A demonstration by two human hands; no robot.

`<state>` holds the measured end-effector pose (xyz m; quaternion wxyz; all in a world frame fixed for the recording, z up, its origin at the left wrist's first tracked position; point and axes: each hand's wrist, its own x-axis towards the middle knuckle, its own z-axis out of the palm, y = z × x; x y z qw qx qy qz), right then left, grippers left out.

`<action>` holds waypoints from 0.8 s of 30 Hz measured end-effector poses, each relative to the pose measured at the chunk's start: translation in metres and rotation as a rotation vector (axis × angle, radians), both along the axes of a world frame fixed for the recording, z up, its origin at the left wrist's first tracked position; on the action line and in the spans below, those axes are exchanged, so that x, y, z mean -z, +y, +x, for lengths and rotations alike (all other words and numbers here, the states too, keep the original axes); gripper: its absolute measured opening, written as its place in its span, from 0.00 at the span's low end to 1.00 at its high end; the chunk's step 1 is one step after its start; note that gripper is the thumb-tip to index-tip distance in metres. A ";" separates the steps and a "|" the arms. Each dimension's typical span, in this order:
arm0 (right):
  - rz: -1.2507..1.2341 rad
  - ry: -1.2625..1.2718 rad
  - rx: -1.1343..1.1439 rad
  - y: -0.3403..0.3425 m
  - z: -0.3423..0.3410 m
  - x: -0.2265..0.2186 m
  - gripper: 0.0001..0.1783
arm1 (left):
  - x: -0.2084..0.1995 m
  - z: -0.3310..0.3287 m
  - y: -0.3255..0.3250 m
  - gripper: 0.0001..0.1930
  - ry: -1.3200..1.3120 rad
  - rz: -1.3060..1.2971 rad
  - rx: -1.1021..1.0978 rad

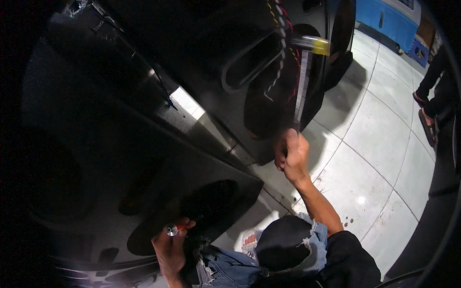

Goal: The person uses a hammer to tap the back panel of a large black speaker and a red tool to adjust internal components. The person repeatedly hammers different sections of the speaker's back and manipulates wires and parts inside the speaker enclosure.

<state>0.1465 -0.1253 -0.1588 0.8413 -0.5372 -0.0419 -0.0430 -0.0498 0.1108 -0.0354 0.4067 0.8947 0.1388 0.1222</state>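
My right hand (294,152) is raised at the middle right, wrapped round the lower end of a hammer (302,86). The hammer points away from me, its head blurred, with a yellow end. Low on the left, my left hand (169,252) grips a red-handled tool (181,226) with a round silver end facing up. That tool stands against the dark face of a large black cabinet (105,187), beside a dark round area; its lower end is hidden. A second black cabinet (201,33) lies beyond, behind the hammer.
Twisted yellow, red and grey wires (283,33) hang near the hammer head. A narrow gap splits the cabinets. White floor tiles (370,153) spread to the right. Another person's sandalled feet (426,126) stand at far right, and a blue box (386,21) at the back.
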 end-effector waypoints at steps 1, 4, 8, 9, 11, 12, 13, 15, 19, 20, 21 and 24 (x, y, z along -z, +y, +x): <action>0.115 0.016 -0.053 -0.001 -0.011 0.004 0.22 | 0.000 -0.001 0.000 0.08 -0.001 -0.010 -0.008; 0.276 -0.340 0.094 0.008 -0.035 0.015 0.28 | -0.001 -0.007 0.001 0.09 0.003 -0.005 -0.023; 0.237 -0.607 0.034 0.007 -0.038 0.024 0.28 | -0.004 -0.006 -0.001 0.08 0.018 -0.037 -0.038; 0.229 -0.703 -0.020 0.006 -0.031 0.035 0.27 | -0.002 -0.005 -0.001 0.08 0.001 -0.057 -0.031; -0.062 -0.706 0.066 0.007 -0.020 0.046 0.21 | 0.001 -0.002 -0.001 0.08 -0.020 -0.060 -0.006; -0.377 -0.598 0.191 0.010 -0.017 0.045 0.17 | 0.002 -0.002 -0.001 0.07 -0.019 -0.037 0.000; -0.657 -0.493 0.268 0.018 -0.013 0.037 0.13 | 0.000 -0.004 -0.001 0.07 -0.022 -0.002 0.004; -0.364 -0.304 0.134 0.015 -0.017 0.026 0.16 | -0.008 -0.011 -0.009 0.07 -0.016 0.031 -0.019; 0.286 -0.498 0.149 -0.011 -0.026 0.024 0.22 | 0.003 -0.012 0.002 0.08 -0.039 0.123 0.026; 0.390 -0.594 0.240 -0.010 -0.022 0.008 0.22 | 0.003 -0.010 0.002 0.08 -0.058 0.102 0.018; 0.459 -0.600 0.247 -0.012 -0.016 0.009 0.21 | 0.003 -0.009 -0.001 0.08 -0.081 0.075 0.022; 0.250 -0.477 0.260 -0.014 0.010 0.013 0.21 | -0.006 -0.002 -0.009 0.08 -0.013 0.125 0.026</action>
